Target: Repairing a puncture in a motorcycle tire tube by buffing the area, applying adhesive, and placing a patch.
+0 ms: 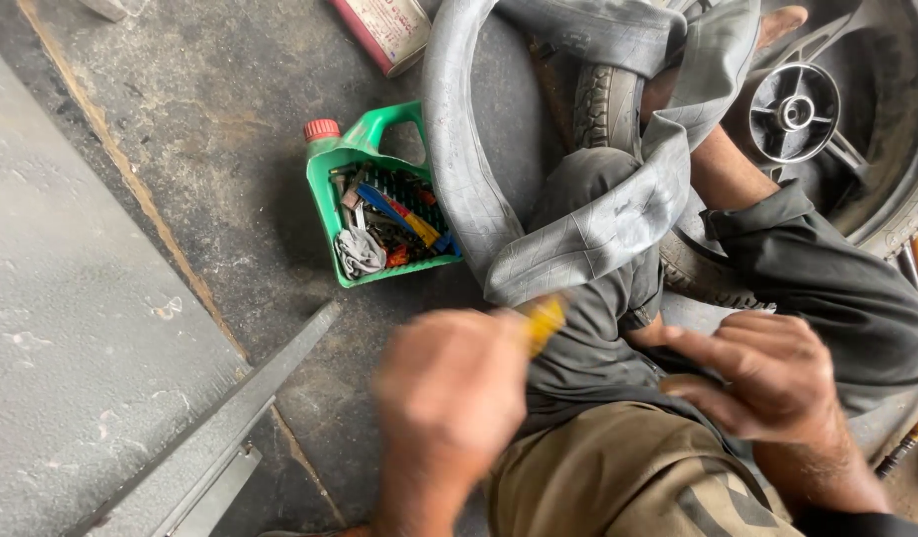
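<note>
My left hand (449,393) is blurred with motion and closed around a small yellow-handled tool (545,320), near the folded end of a grey rubber inner tube (588,224). The tube loops up over my knee and across a black tyre (606,104). My right hand (767,373) rests on my dark grey trouser leg (588,338), fingers bent and pressing the cloth, with nothing visibly held.
A green cut-open plastic jug (332,199) with a red cap holds several small tools and a rag. A wheel with a spoked hub (795,111) lies at the upper right. A metal strip (230,418) lies on the stained concrete floor. A red-and-white container (384,30) sits at the top.
</note>
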